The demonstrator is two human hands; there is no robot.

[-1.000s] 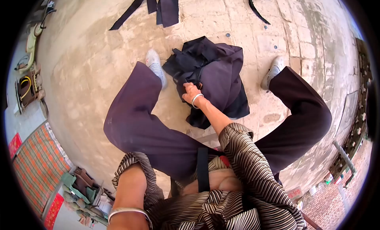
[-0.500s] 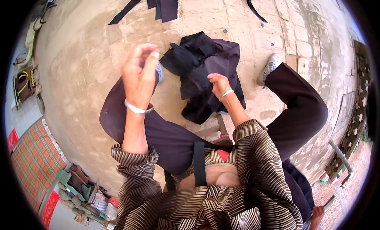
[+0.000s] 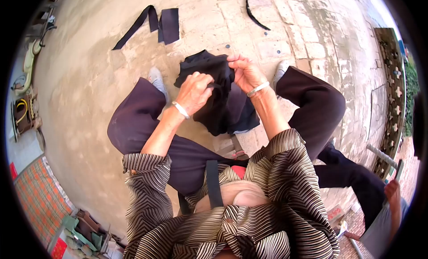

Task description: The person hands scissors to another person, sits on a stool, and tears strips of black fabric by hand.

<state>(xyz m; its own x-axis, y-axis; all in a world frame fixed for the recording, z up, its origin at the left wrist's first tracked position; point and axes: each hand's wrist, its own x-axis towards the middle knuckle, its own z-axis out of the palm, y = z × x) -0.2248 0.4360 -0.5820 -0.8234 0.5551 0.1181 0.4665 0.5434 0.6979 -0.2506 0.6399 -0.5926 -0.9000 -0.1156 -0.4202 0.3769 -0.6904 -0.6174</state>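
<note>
A bundle of black and dark purple cloth [image 3: 237, 105] hangs between my knees, above the paved ground. My left hand [image 3: 195, 93] is closed in a fist at the cloth's left side, with a dark edge of it showing by the fingers. My right hand [image 3: 246, 74] pinches the upper right edge of the same cloth between thumb and fingers. The two hands are a short way apart, palms mostly hidden. Silver-coloured bangles sit on both wrists. Part of the cloth hides behind my left hand.
Dark cloth strips [image 3: 169, 26] lie on the ground ahead, and a thin black strip [image 3: 254, 11] curves farther right. A wooden piece [image 3: 228, 148] stands below the cloth. At lower right, another person's hand [image 3: 393, 191] grips a bar. A checked cloth [image 3: 42, 196] is at left.
My left hand has come down and right onto the cloth. My right hand has moved up to its upper edge. The view has shifted, and the other person shows more at right.
</note>
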